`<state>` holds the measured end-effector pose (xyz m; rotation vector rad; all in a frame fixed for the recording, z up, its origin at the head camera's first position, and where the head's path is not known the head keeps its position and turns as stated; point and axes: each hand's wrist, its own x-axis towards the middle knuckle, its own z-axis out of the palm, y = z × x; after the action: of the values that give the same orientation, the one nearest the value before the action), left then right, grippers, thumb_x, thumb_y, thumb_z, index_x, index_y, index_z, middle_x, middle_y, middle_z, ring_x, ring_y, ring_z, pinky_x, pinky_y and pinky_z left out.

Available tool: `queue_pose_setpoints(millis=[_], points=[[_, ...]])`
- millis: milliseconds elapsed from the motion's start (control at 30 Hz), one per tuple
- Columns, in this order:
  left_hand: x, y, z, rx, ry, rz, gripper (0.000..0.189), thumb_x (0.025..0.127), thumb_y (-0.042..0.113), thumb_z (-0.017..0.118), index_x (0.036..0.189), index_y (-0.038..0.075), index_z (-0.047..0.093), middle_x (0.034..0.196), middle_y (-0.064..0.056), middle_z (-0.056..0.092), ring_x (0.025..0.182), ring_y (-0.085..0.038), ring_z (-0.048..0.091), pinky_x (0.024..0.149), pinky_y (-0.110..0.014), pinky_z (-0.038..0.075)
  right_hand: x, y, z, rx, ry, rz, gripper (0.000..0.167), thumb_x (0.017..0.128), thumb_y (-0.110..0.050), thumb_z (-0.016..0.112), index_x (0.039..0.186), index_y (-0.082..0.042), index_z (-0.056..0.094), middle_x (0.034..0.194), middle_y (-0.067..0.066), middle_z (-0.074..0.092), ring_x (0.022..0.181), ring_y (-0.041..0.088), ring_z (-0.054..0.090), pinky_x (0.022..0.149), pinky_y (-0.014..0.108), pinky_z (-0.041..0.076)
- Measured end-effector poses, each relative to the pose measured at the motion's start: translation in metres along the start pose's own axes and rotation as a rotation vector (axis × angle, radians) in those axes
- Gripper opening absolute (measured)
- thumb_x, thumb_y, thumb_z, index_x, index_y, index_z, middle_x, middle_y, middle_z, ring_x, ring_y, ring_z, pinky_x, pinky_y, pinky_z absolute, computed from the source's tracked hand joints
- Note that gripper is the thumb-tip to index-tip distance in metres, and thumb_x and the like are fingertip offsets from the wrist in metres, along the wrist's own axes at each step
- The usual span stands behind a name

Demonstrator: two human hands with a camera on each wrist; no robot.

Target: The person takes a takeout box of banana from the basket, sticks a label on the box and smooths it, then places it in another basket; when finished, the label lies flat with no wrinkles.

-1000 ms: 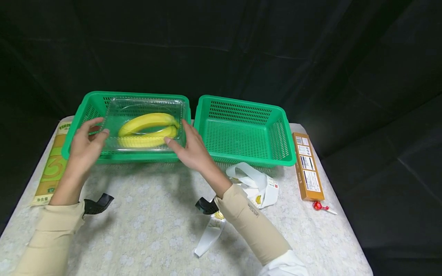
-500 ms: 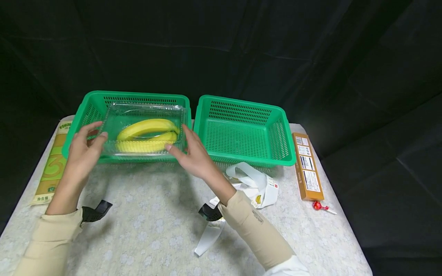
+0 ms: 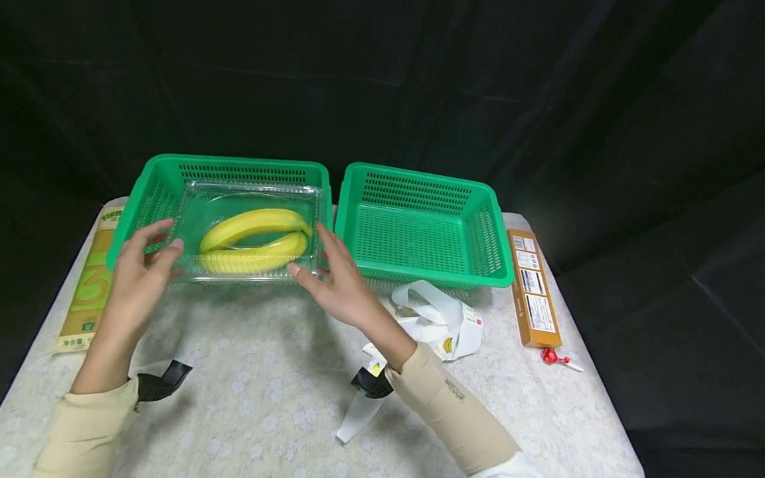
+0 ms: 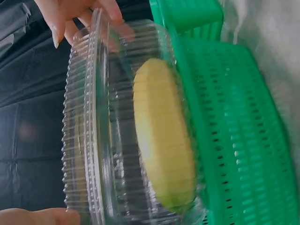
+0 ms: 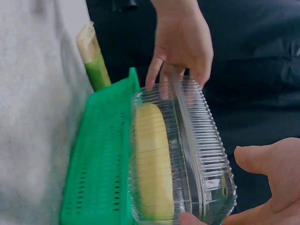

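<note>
A clear plastic clamshell box (image 3: 257, 198) with bananas (image 3: 254, 222) inside is held between my two hands, over the near side of the left green basket (image 3: 239, 160). My left hand (image 3: 136, 275) grips its left end, thumb at the near corner. At the right end, my right hand (image 3: 346, 285) pinches it between thumb and fingers. Both wrist views show the box's ribbed side at about the height of the basket rim (image 4: 187, 112). A lid seam (image 5: 185, 136) runs round the box and looks closed. Whether the box touches the rim I cannot tell.
A second green basket (image 3: 418, 175) stands to the right. In front of it lies a crumpled white bag (image 3: 469, 332) with banana prints. An orange-brown box (image 3: 522, 312) and a red lollipop (image 3: 548, 356) lie at the right edge, a green-yellow packet (image 3: 89, 285) at the left.
Both hands have brought the clamshell box a little toward me, from over the basket's middle to its near rim. The grip looks the same; the baskets have not moved.
</note>
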<state>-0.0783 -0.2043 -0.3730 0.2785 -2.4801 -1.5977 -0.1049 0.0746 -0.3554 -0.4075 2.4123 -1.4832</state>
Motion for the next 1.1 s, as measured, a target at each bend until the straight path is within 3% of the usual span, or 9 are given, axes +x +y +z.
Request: queue_pose_setpoints(millis=[200, 367, 600, 733, 1100], points=[[-0.009, -0.001, 0.006, -0.03, 0.055, -0.079, 0.052, 0.105, 0.027, 0.047, 0.154, 0.011, 0.039, 0.133, 0.002, 0.039, 0.098, 0.003, 0.045, 0.074, -0.003, 0.047, -0.008, 0.007, 0.002, -0.001, 0.021, -0.068, 0.084, 0.099, -0.038, 0.064, 0.163, -0.027, 0.01, 0.17, 0.002, 0.009, 0.148, 0.032, 0.036, 0.116, 0.044, 0.043], [-0.015, -0.002, 0.007, -0.086, 0.059, -0.109, 0.052, 0.105, 0.028, 0.048, 0.154, 0.014, 0.039, 0.127, 0.016, 0.036, 0.101, 0.007, 0.049, 0.078, -0.003, 0.048, -0.014, 0.01, 0.003, -0.002, 0.034, -0.089, 0.083, 0.099, -0.037, 0.063, 0.163, -0.026, 0.011, 0.17, 0.003, 0.011, 0.148, 0.034, 0.037, 0.115, 0.047, 0.043], [-0.024, -0.007, 0.004, -0.095, 0.049, -0.155, 0.052, 0.106, 0.03, 0.049, 0.155, 0.017, 0.037, 0.138, 0.009, 0.037, 0.099, 0.003, 0.048, 0.078, -0.005, 0.045, -0.021, 0.012, 0.004, 0.03, 0.014, -0.079, 0.081, 0.099, -0.036, 0.063, 0.162, -0.028, 0.013, 0.169, -0.001, 0.013, 0.149, 0.031, 0.037, 0.114, 0.048, 0.044], [-0.028, -0.006, 0.004, -0.116, 0.053, -0.183, 0.051, 0.105, 0.031, 0.049, 0.154, 0.019, 0.038, 0.136, 0.013, 0.037, 0.098, 0.0, 0.046, 0.077, -0.008, 0.045, -0.027, 0.013, 0.005, 0.05, 0.017, -0.081, 0.08, 0.099, -0.033, 0.064, 0.162, -0.028, 0.015, 0.169, -0.003, 0.013, 0.148, 0.032, 0.037, 0.114, 0.05, 0.043], [-0.039, -0.01, 0.009, -0.244, 0.105, -0.255, 0.048, 0.104, 0.024, 0.053, 0.151, 0.021, 0.042, 0.141, 0.014, 0.037, 0.109, 0.004, 0.049, 0.081, -0.01, 0.043, -0.038, 0.019, 0.009, 0.006, 0.001, -0.108, 0.08, 0.099, -0.031, 0.065, 0.162, -0.027, 0.016, 0.17, 0.007, 0.009, 0.145, 0.034, 0.041, 0.113, 0.044, 0.047]])
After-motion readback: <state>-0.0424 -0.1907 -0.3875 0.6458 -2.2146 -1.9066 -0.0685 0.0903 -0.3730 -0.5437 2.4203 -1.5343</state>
